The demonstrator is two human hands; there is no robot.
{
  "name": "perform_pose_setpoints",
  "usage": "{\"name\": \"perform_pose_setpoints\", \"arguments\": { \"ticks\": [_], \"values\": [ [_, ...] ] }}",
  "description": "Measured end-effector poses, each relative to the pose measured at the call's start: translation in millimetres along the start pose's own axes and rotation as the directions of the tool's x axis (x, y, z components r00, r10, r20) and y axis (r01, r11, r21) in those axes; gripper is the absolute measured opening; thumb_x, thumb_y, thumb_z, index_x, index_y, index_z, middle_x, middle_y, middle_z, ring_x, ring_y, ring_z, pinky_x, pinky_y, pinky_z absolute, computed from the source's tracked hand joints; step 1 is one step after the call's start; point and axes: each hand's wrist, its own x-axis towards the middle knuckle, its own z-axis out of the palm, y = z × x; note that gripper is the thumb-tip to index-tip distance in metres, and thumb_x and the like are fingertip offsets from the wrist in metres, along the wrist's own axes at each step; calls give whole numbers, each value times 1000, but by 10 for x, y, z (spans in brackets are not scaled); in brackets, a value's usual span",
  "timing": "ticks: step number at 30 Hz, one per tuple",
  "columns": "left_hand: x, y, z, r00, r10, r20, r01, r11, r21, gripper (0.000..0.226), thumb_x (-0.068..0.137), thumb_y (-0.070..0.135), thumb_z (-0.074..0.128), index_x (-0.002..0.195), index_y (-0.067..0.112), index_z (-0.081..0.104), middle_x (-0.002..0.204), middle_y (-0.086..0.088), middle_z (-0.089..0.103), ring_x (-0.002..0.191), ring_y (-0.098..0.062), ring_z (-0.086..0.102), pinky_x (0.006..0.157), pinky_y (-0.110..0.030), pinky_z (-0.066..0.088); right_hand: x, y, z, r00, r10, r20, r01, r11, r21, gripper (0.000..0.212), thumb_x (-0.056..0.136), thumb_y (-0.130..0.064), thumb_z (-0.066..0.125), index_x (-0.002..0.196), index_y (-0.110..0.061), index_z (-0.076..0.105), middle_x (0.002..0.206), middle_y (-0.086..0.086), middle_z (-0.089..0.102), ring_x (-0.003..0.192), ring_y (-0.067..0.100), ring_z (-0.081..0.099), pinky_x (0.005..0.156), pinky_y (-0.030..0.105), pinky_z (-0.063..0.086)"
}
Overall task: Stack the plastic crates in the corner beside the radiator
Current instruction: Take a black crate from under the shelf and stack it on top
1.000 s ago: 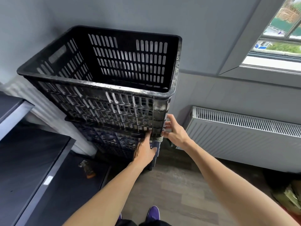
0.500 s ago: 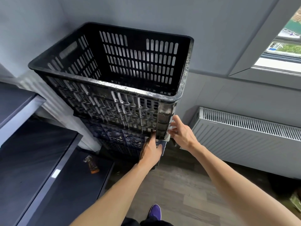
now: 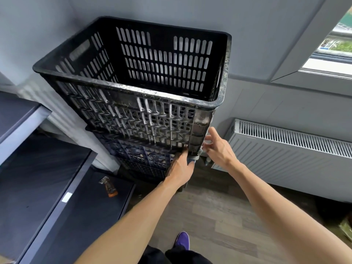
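Black crate (image 3: 133, 119) fills the frame's centre, sitting on a blue crate (image 3: 141, 156) in the corner left of the radiator (image 3: 285, 149). Left hand (image 3: 181, 168) presses flat-fingered at their seam; right hand (image 3: 219, 149), fingers spread, touches the corner post. Best nudge gently until edges align.

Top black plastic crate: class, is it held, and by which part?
Black slatted plastic crate: no clear grip. Left hand and right hand touch its lower near corner, right fingers straight; left's hold cannot be told.
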Motion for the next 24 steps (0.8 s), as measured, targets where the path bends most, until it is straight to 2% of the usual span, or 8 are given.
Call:
{"name": "perform_pose_setpoints", "arguments": {
  "ticks": [2, 6, 10, 15, 19, 21, 24],
  "values": [
    [15, 9, -2, 1000, -12, 9, 12, 1000, -1, 61, 98, 29, 49, 153, 30, 23, 145, -5, 46, 131, -27, 45, 107, -35, 39, 6, 0, -14, 1000, -4, 19, 4, 1000, 0, 35, 93, -5, 52, 104, -29, 30, 131, 10, 61, 102, 32, 66, 80, 47, 55],
    [-20, -45, 31, 999, 0, 38, -1, 1000, 23, 70, 96, 29, 51, 154, 34, 13, 150, -7, 40, 135, -28, 42, 110, -43, 38, -5, 11, -5, 998, -11, 61, 10, 1000, 22, 37, 95, -7, 52, 118, -27, 31, 137, 11, 57, 104, 30, 67, 83, 47, 55],
    [-22, -49, 6, 1000, 16, 2, -16, 1000, -15, 65, 96, 25, 53, 153, 32, 22, 141, -4, 49, 129, -26, 48, 107, -40, 41, -34, -48, 34, 999, 0, 41, -2, 999, 55, 42, 90, -3, 51, 113, -29, 28, 136, 14, 56, 98, 27, 69, 80, 45, 55],
    [-87, -49, -28, 999, 32, -20, -33, 997, -73, 51, 98, 23, 51, 146, 29, 34, 136, 1, 54, 123, -21, 52, 99, -31, 42, -86, -86, 53, 997, -23, 69, 21, 999, 30, 45, 84, -4, 54, 114, -23, 27, 134, 13, 56, 93, 24, 70, 71, 35, 53],
    [-124, -57, -17, 1000, 28, -8, -29, 992, -124, 50, 98, 25, 53, 144, 30, 36, 131, 3, 56, 119, -18, 54, 89, -24, 40, -125, -77, 81, 997, -35, 69, 33, 999, 29, 48, 82, -6, 54, 118, -22, 27, 135, 14, 54, 86, 21, 70, 78, 41, 55],
    [-138, -60, 0, 1000, 15, 12, -13, 989, -150, 50, 97, 28, 54, 144, 33, 36, 130, 3, 58, 118, -19, 56, 90, -27, 44, -135, -73, 80, 997, -30, 77, 27, 999, 31, 49, 82, -10, 56, 118, -23, 26, 134, 13, 52, 84, 18, 71, 78, 43, 56],
    [-119, -90, 33, 999, 2, 34, 4, 983, -185, 54, 95, 28, 56, 144, 35, 33, 134, 0, 57, 123, -21, 54, 101, -39, 46, -154, -81, 84, 996, -32, 83, 28, 999, 46, 47, 83, -17, 63, 109, -26, 24, 125, 4, 54, 81, 10, 71, 75, 41, 57]
  ]
}}
